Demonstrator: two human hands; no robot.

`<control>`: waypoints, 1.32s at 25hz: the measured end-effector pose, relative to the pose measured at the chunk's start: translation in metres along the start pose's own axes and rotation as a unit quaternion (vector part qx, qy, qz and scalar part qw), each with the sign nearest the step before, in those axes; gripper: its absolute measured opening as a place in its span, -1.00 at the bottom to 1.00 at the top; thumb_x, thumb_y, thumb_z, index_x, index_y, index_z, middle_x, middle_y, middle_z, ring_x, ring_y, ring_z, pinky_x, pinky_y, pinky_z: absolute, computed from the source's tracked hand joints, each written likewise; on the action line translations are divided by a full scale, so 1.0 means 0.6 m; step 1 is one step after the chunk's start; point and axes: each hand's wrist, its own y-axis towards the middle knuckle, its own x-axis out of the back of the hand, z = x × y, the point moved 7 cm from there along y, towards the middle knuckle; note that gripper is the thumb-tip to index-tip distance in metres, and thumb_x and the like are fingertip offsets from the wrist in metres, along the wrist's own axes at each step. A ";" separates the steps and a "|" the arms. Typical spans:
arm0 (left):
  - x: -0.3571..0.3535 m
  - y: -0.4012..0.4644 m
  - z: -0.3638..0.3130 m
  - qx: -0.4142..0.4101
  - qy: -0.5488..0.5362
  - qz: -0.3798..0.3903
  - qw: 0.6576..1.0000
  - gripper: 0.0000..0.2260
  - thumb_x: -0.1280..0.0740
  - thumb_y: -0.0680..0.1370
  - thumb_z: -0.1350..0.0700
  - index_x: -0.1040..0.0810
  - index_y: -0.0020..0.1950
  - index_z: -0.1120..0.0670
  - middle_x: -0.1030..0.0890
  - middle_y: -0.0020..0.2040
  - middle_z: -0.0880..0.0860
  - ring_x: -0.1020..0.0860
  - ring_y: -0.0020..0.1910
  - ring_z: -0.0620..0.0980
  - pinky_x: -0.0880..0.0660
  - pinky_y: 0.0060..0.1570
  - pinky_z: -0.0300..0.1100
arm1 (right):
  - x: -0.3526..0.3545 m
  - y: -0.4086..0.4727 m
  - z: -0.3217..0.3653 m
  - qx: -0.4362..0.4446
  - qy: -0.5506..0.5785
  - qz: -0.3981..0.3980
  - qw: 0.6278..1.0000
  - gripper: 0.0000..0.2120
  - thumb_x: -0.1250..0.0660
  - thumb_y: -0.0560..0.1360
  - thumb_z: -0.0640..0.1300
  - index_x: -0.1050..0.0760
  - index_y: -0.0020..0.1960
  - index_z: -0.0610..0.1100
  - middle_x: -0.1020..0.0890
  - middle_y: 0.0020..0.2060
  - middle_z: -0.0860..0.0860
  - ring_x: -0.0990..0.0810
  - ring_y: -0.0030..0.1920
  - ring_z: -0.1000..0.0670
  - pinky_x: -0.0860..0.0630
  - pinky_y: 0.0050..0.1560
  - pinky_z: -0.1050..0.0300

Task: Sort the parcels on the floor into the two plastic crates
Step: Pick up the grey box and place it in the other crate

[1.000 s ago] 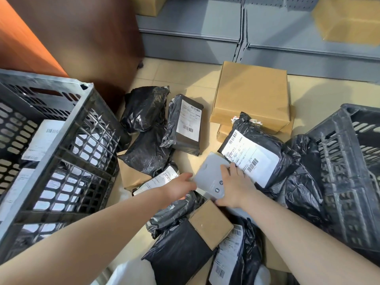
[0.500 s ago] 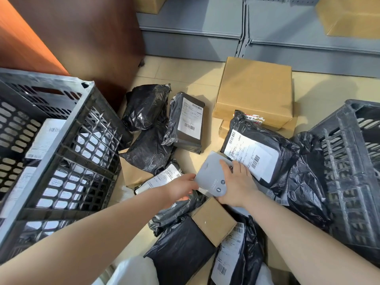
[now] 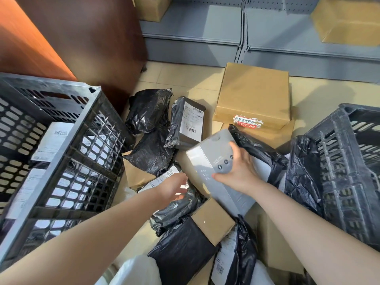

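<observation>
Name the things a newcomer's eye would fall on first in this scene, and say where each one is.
First, the grey box at the centre, tilted up off the pile and gripped by the right hand, with the left hand just beside it. Next, the big black lattice crate on the left, labelled parcels inside. Behind lies a large brown carton with a red and white sticker.
</observation>
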 end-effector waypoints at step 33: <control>0.020 -0.179 -0.117 -0.147 -0.273 -0.021 0.951 -0.54 -0.35 0.56 -0.08 -0.35 0.43 -0.05 -0.60 0.20 0.10 -0.60 0.13 0.12 -0.62 -0.05 0.12 | 0.072 -0.088 0.108 -0.064 0.592 0.059 0.801 -0.10 -0.47 0.29 0.34 -0.27 0.50 0.02 -0.49 0.36 -0.11 -0.51 0.33 -0.09 -0.47 0.31 -0.04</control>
